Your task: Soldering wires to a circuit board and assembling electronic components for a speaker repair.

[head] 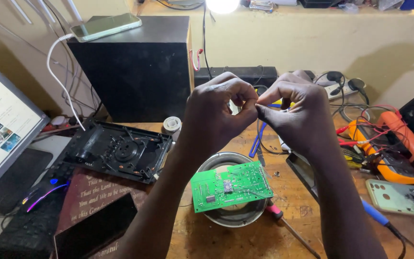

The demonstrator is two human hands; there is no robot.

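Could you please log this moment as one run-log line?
left hand: pinching small item, unclear | right hand: pinching same spot, fingertips meeting | below: green circuit board on round metal dish | wooden bench

A black speaker bears a phone; an orange multimeter lies right.

Wooden workbench carrying plenty: a round metal bowl mid-bench, a black plastic casing to its left, a screwdriver just beside the bowl, an orange multimeter and a phone far right.
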